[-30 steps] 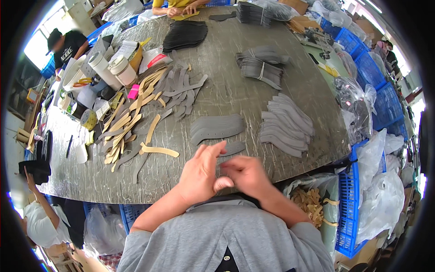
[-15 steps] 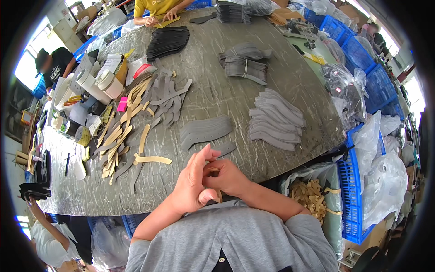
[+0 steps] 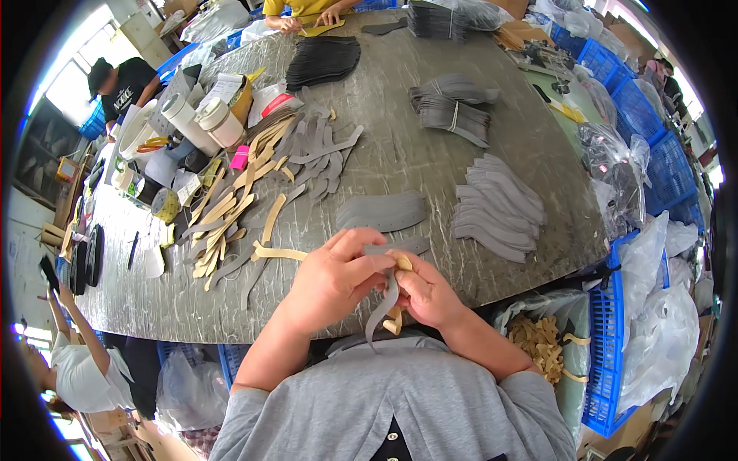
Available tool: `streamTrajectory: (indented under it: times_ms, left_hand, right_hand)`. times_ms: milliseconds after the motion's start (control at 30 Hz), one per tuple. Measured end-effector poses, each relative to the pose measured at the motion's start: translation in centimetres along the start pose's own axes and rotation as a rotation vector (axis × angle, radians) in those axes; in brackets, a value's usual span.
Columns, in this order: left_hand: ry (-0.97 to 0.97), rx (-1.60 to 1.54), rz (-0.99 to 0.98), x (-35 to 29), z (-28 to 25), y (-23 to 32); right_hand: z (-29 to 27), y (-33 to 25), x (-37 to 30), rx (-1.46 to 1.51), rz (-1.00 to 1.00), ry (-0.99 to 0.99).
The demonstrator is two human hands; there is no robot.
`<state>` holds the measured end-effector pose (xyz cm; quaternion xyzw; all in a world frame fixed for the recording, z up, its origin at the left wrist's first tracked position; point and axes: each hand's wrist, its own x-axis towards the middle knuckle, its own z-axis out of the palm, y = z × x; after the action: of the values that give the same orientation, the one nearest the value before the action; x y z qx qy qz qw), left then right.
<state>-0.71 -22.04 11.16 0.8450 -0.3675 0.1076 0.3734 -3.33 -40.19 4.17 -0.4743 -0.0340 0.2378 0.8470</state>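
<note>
My left hand (image 3: 334, 278) is closed, thumb and fingertips pinching the upper part of a curved grey strip (image 3: 378, 313) that hangs down in front of my shirt. Close beside it, my right hand (image 3: 430, 293) is closed on a curled tan strip (image 3: 393, 321), whose lower end dangles next to the grey one. Whether the two strips are joined is hidden by my fingers. Just beyond my hands, a single grey strip (image 3: 415, 245) lies on the table, and behind it rests a neat stack of grey curved strips (image 3: 380, 210).
A fanned pile of grey pieces (image 3: 500, 207) lies to the right, with a tied bundle (image 3: 452, 114) behind. Loose tan strips (image 3: 223, 223) are heaped at left near white jars (image 3: 219, 123). A lined bin (image 3: 538, 338) of tan scraps stands at right. Across the table, a person's hands (image 3: 311, 21) work.
My hands were folded together and have come apart slightly, so the grey and tan strips now show between them. The view has turned, shifting the table to the right.
</note>
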Motion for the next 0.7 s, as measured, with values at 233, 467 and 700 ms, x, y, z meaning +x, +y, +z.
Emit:
streamTrajectory:
  times_ms: [233,467,700]
  left_hand:
    - [0.263,-0.158,-0.313,-3.4,-0.1,-2.0]
    - [0.264,-0.621,-0.893,-5.8,-0.7,-5.1]
    - [0.164,-0.701,-0.956,-6.1,1.8,-6.3]
  right_hand:
    - [-4.4,-3.5,1.1,0.600,-0.199,0.271]
    - [-10.1,-5.0,-0.6,-0.037,-0.362,0.503]
    - [-7.9,-1.9,0.9,-0.049,-0.046,0.263]
